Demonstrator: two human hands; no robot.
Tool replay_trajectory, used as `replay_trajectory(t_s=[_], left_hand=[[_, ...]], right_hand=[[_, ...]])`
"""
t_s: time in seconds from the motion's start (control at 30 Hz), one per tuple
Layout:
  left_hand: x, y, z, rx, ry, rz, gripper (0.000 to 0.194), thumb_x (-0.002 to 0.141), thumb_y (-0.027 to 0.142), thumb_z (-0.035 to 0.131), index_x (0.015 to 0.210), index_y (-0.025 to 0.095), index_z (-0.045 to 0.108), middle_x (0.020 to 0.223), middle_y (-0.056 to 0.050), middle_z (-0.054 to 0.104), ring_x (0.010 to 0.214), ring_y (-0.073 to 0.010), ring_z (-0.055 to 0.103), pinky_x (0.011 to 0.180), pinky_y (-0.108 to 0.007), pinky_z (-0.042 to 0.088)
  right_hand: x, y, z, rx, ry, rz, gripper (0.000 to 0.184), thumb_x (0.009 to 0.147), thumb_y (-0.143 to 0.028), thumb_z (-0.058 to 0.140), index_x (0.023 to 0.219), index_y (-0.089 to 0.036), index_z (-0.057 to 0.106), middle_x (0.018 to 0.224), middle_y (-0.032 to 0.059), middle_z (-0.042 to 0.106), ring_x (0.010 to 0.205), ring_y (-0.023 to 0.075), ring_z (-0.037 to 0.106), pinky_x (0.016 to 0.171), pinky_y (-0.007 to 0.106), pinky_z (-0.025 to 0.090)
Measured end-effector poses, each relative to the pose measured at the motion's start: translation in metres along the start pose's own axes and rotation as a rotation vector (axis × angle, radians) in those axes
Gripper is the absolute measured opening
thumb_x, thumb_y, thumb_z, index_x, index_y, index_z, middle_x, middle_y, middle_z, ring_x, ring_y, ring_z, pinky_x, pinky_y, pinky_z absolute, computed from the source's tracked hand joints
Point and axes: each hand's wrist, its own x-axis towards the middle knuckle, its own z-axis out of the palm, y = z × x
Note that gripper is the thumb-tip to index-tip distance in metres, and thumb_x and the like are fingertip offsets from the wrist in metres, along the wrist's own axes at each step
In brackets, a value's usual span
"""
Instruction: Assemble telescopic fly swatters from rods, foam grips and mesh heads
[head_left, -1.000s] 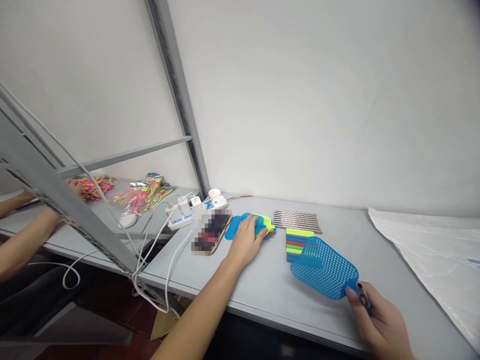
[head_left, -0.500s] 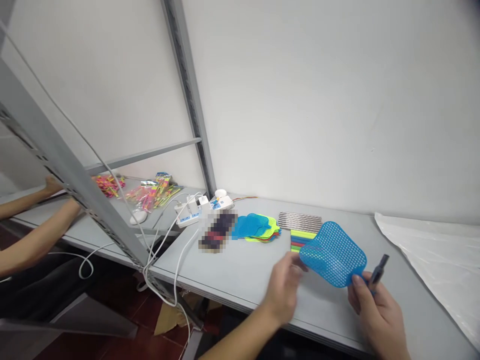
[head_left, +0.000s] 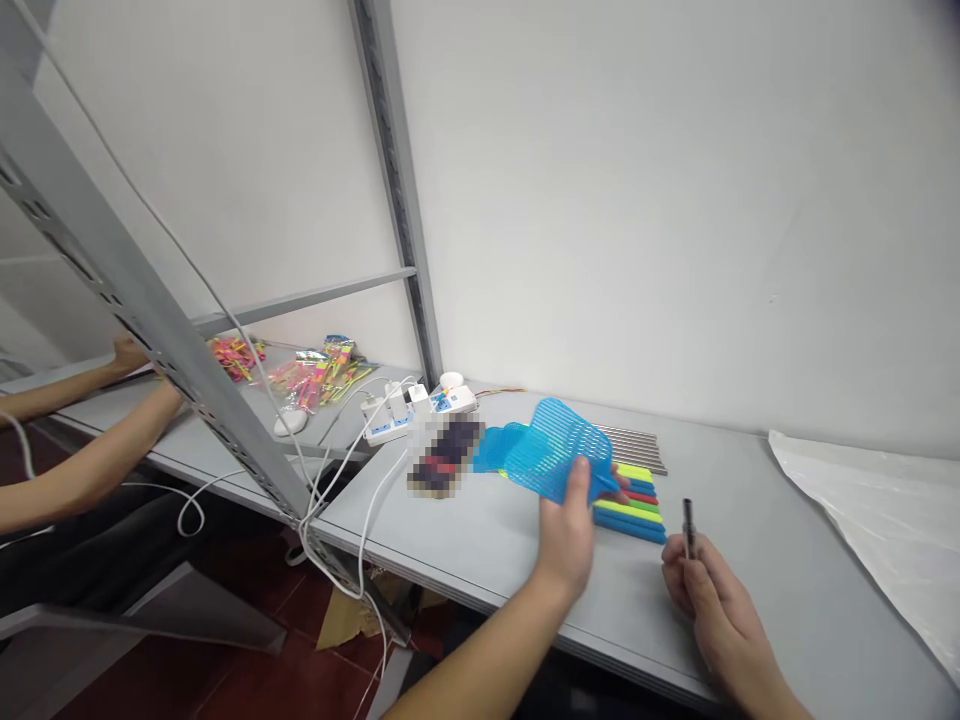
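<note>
My left hand [head_left: 566,540] grips a blue mesh fly-swatter head [head_left: 555,445] by its narrow neck, thumb on top. The head is tilted above the table and partly covers a stack of similar blue swatter heads [head_left: 491,448]. My right hand [head_left: 709,600] is closed around a slim, dark, pen-like tool [head_left: 688,525] pointing up; its exact kind is unclear. Between the hands lies a row of yellow, blue, red and green handle tubes [head_left: 634,520], partly hidden by my left hand and the blue head. Behind them rest several thin metal rods [head_left: 637,450].
A power strip [head_left: 386,425] with plugs and white cables stands left, near a pixelated item [head_left: 446,458]. White plastic sheeting [head_left: 862,520] covers the right side. Past the metal shelf post [head_left: 172,330], another person's arms [head_left: 97,465] reach near bagged colourful items [head_left: 330,375].
The blue swatter head has passed from my right hand to my left and moved left towards the stack. My right hand keeps the pen-like tool and has shifted left.
</note>
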Motion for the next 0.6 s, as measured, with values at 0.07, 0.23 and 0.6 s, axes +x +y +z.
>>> replay_trajectory(t_s=[0.07,0.23,0.6], left_hand=[[0.008,0.01,-0.003,-0.04,0.024,0.066,0.029,0.09,0.042,0.054,0.094,0.014,0.063,0.09,-0.008,0.07,0.086,-0.0213,0.067,0.076,-0.035,0.054],[0.013,0.029,-0.007,0.022,-0.039,0.108,0.027,0.09,0.04,0.054,0.093,0.014,0.063,0.088,-0.007,0.069,0.083,-0.0207,0.068,0.075,-0.034,0.055],[0.009,0.019,-0.012,0.203,-0.273,-0.089,0.03,0.088,0.041,0.058,0.099,0.014,0.066,0.091,-0.008,0.071,0.079,-0.022,0.07,0.075,-0.036,0.057]], right_hand=[[-0.001,0.0,-0.002,-0.024,-0.115,0.025,0.026,0.096,-0.041,0.037,0.087,-0.023,0.053,0.07,-0.0006,0.055,0.056,0.0125,0.052,0.053,0.021,0.045],[0.004,-0.017,0.002,-0.206,-0.275,-0.073,0.03,0.096,-0.038,0.035,0.083,-0.022,0.057,0.069,-0.0003,0.058,0.062,0.0145,0.055,0.061,0.023,0.046],[0.007,-0.022,0.003,-0.286,-0.172,-0.093,0.034,0.098,-0.037,0.031,0.082,-0.022,0.057,0.063,-0.0025,0.055,0.053,0.0124,0.051,0.054,0.022,0.042]])
